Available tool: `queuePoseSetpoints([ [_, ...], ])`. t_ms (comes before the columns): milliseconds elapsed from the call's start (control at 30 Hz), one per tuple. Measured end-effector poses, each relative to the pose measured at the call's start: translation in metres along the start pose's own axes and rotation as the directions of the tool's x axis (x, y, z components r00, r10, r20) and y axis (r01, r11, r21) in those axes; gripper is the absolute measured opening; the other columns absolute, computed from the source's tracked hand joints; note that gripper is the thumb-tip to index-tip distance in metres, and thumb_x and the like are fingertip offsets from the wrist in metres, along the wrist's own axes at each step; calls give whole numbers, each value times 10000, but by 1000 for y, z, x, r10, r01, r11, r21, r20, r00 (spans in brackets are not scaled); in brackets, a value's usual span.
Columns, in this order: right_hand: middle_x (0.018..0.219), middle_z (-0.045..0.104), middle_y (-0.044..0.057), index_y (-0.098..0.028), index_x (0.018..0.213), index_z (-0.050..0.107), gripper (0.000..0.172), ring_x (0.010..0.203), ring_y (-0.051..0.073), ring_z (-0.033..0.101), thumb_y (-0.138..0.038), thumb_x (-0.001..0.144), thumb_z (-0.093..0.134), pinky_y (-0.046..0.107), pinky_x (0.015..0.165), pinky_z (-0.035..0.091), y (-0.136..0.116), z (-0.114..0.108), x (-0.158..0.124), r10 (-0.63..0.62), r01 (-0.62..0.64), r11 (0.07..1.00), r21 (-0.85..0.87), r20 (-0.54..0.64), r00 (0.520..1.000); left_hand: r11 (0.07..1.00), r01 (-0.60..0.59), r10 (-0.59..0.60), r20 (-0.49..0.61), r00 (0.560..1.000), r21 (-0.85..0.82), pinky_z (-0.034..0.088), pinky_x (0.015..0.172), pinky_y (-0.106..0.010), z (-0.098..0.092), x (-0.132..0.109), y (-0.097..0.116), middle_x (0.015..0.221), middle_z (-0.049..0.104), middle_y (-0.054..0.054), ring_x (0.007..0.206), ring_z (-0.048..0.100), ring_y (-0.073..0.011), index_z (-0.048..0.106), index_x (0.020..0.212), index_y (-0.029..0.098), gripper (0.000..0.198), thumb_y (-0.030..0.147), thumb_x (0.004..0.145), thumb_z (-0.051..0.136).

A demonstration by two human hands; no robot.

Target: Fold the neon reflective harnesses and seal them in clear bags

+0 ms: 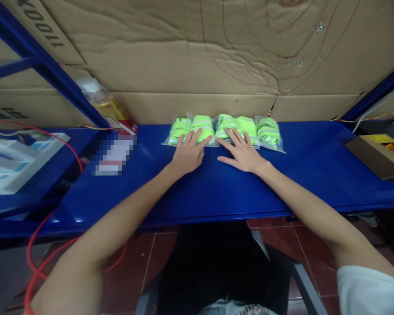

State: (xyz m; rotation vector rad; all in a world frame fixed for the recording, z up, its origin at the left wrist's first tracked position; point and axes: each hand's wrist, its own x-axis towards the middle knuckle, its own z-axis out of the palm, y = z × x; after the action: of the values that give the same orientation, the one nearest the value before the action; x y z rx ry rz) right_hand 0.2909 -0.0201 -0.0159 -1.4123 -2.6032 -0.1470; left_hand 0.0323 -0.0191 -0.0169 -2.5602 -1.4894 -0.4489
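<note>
Several clear plastic bags lie in a row at the back of a blue tabletop (197,188), each with a folded neon-yellow reflective strap (268,131) inside. My left hand (188,153) rests with spread fingers on the near edge of the bags at the left of the row. Fingers apart and palm down, my right hand (241,152) touches the bags in the middle. Neither hand grips anything. The fingers cover part of the bags' front edges.
A cardboard wall (197,70) stands behind the row. To the left are a bottle with a white cap (101,100) and a pixelated patch. An open cardboard box (377,153) sits at the right. A red hose (31,258) hangs at the left.
</note>
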Motion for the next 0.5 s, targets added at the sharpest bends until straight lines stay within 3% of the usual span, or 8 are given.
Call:
queuePoseSetpoints([
  [133,1871,146,97,-351,1750,330,811,1727,422,146,-786,1066,361,730,1351,183,3,0,2,13,-13,1000,9,-16,1000,999,-13,11,-55,998,-35,374,1247,-677,3,5,-7,1719,479,-152,1559,467,-410,607,1595,307,531,239,1090,455],
  [333,1846,241,138,-259,1611,532,746,1712,456,177,-755,1066,420,785,1314,214,3,-5,3,56,-55,998,30,-30,998,994,-35,23,-112,993,-101,463,1204,-630,8,12,-14,1616,597,-133,1457,568,-389,728,1465,315,448,298,1095,477],
  [500,1804,338,176,-209,1487,616,666,1688,482,226,-693,1088,391,866,1278,121,6,-7,3,101,-97,994,50,-75,992,974,-29,-19,-207,978,-226,485,1241,-578,7,11,-16,1606,619,-151,1453,610,-363,702,1496,253,470,328,1120,431],
])
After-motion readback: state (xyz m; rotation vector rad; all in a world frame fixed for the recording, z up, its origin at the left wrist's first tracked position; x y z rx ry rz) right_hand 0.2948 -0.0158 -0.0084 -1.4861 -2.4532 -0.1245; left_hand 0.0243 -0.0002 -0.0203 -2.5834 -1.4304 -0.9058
